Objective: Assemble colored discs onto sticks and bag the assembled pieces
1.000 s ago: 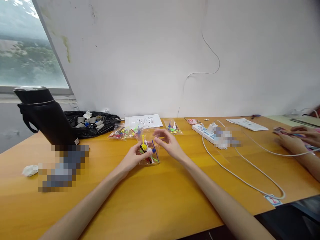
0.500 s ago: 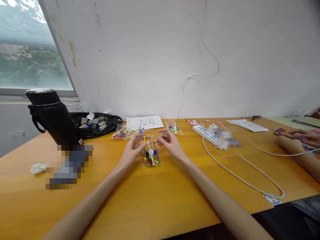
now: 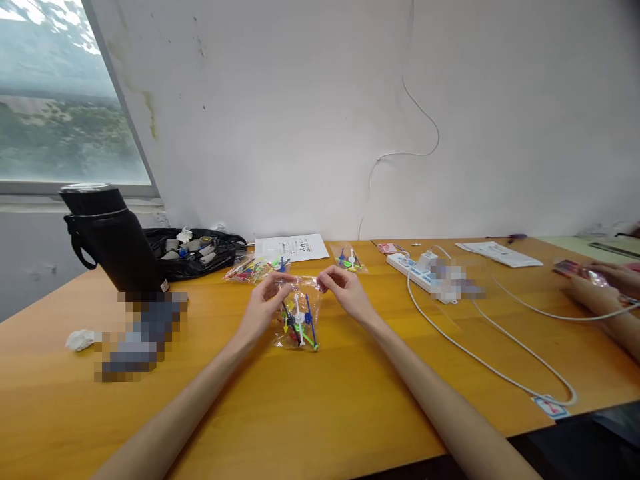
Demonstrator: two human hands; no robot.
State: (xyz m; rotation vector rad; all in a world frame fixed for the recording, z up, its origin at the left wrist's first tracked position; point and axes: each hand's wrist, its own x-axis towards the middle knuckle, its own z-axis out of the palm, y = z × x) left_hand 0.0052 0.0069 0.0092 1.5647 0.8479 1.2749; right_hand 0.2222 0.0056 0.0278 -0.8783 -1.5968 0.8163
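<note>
A clear plastic bag hangs between my hands above the wooden table. Inside it are several small plastic arrow-shaped spinners in white, blue, black, yellow and green. My left hand pinches the bag's upper left corner between thumb and fingers. At the upper right corner, my right hand is closed on the film the same way. The bag's top edge is drawn out between both hands. Behind them lie a bag of mixed coloured pieces and a smaller bag of spinners.
A black flask stands at the left, near crumpled tissue and a black plastic bag. White packets lie by the wall. A power strip with a looping white cable is at right, where another person's hands hold something shiny.
My fingers have closed on the bag's top corners and stretched its upper edge between them. The spinners now sit slightly lower in view. The other person's hands have shifted a little.
</note>
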